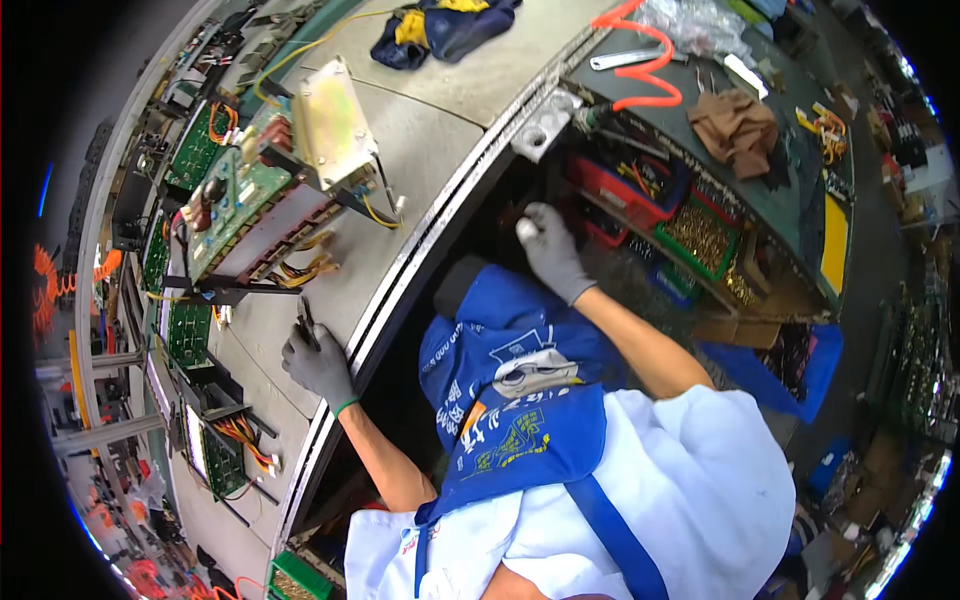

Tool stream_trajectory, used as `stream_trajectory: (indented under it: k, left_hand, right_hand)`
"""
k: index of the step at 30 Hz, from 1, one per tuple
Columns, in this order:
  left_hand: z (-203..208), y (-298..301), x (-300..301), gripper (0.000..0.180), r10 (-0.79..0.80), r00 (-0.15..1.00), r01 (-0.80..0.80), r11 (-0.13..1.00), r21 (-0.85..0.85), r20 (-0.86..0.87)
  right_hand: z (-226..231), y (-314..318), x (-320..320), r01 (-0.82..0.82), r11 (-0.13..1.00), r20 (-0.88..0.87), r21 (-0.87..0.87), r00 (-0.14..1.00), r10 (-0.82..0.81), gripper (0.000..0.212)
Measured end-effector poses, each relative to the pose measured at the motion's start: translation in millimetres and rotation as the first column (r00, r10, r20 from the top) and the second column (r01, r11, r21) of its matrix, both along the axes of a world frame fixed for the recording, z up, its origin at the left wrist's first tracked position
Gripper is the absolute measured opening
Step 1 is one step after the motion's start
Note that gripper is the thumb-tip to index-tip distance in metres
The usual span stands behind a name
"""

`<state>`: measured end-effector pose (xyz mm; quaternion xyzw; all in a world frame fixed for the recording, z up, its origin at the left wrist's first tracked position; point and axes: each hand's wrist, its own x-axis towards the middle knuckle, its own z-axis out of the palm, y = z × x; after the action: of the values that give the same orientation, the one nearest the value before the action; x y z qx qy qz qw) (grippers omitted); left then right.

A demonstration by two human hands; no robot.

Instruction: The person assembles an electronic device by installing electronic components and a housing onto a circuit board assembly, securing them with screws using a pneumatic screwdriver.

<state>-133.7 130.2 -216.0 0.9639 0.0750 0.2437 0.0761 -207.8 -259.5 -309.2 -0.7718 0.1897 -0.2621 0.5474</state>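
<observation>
My left hand (320, 368), in a grey glove with a green cuff, rests low over the grey worktop (345, 285). Its fingers close round a slim dark tool (304, 318) whose kind I cannot make out. Just beyond it stands an open electronic unit (262, 205) with a green circuit board, a yellowish metal plate (337, 122) and loose wires (303, 268). My right hand (553, 255), also gloved in grey, is over the dark gap at the worktop's front edge, near the parts bins. Its fingers are curled, with a white spot at the tips; what they hold, if anything, is unclear.
A red bin (630, 190) and a green bin (697, 238) of brass-coloured screws sit under the right-hand bench. On that bench lie a red coiled hose (650, 72), a wrench (637, 59) and a brown cloth (733, 132). More circuit boards (222, 455) line the left side.
</observation>
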Motion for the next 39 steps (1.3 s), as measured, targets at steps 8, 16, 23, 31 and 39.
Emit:
stream_trajectory:
  k: [8, 16, 23, 31, 39]
  left_hand:
    - [-6, 3, -13, 0.043, -0.045, 0.998, 0.046, 0.999, 0.004, -0.05]
    - [-8, 3, -15, 0.049, -0.057, 0.992, 0.062, 0.997, 0.043, -0.112]
    - [-6, -38, -31, 0.056, -0.191, 0.98, 0.172, 0.946, 0.274, 0.045]
    - [-7, -72, -30, 0.046, -0.411, 0.911, 0.409, 0.897, 0.167, -0.024]
    - [-5, -86, -35, 0.046, -0.561, 0.827, 0.56, 0.827, 0.05, 0.025]
  right_hand:
    - [-98, -40, -70, 0.092, 0.786, -0.407, 0.612, 0.888, 0.213, 0.034]
    - [-244, -87, -225, 0.087, 0.992, -0.886, 0.094, 0.462, 0.043, 0.04]
    - [-333, -41, -281, -0.121, 0.962, -0.943, 0.243, 0.201, 0.264, 0.054]
    - [-345, -26, -257, 0.019, 0.974, -0.887, 0.227, 0.416, 0.199, 0.049]
    - [-314, -14, -242, 0.14, 0.986, -0.894, 0.094, 0.447, 0.021, 0.047]
